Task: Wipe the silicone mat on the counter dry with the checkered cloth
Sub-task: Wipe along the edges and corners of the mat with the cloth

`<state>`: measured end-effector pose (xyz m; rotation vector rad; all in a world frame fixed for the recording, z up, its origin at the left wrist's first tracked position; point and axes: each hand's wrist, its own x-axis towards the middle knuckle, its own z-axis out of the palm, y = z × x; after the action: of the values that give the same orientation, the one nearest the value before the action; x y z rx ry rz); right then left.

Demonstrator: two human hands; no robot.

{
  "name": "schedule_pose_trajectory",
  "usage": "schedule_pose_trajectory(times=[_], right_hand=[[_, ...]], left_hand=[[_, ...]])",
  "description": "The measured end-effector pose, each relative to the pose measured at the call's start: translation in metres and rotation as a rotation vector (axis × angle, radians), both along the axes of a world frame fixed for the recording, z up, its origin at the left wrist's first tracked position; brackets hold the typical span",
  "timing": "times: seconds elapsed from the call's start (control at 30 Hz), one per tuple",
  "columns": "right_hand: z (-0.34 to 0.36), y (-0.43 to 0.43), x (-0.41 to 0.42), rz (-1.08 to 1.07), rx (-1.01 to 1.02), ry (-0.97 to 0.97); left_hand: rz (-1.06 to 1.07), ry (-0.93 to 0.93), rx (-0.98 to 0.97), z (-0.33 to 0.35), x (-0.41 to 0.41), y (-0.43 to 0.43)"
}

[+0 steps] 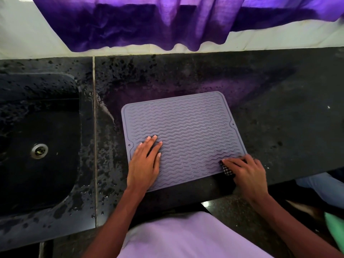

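At the near-right corner of the silicone mat (184, 135), the right hand (245, 172) gripped the checkered cloth (226, 169); the left hand (146, 161) lay flat, fingers straight, on its near-left part. The mat lay on the counter (279, 118), right of the sink (37, 138).

Grey wavy-ribbed silicone mat (188, 133) lies flat; bunched checkered cloth (227, 170) at its near-right corner.

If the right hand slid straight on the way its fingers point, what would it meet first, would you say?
Probably the left hand, pressed flat on the grey wavy-ribbed silicone mat; the right hand, gripping the black-and-white checkered cloth, points leftward across bare mat.
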<state>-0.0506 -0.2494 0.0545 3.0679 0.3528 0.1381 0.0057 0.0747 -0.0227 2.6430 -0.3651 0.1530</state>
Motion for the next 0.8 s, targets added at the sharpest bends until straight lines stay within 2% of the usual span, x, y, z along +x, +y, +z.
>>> schedule_pose_trajectory(times=[0.07, 0.1, 0.2, 0.3, 0.43, 0.8], right_hand=[[0.000, 0.011, -0.005, -0.096, 0.078, -0.033], [-0.002, 0.021, -0.006, -0.076, 0.120, -0.053], [-0.012, 0.057, -0.011, 0.124, 0.190, -0.064], [-0.024, 0.066, -0.010, 0.279, 0.155, -0.056], [-0.030, 0.028, -0.007, 0.325, 0.060, -0.084], [-0.020, -0.073, 0.003, 0.195, -0.080, -0.053]], left_hand=[[0.046, 0.004, -0.010, 0.003, -0.001, -0.007], [0.079, 0.010, -0.021, 0.004, -0.002, -0.012], [0.134, 0.030, -0.025, 0.006, -0.003, -0.023], [0.102, 0.023, 0.011, 0.005, -0.004, -0.021], [0.089, 0.005, 0.039, 0.007, -0.005, -0.018], [0.100, -0.029, 0.024, 0.009, -0.004, -0.020]])
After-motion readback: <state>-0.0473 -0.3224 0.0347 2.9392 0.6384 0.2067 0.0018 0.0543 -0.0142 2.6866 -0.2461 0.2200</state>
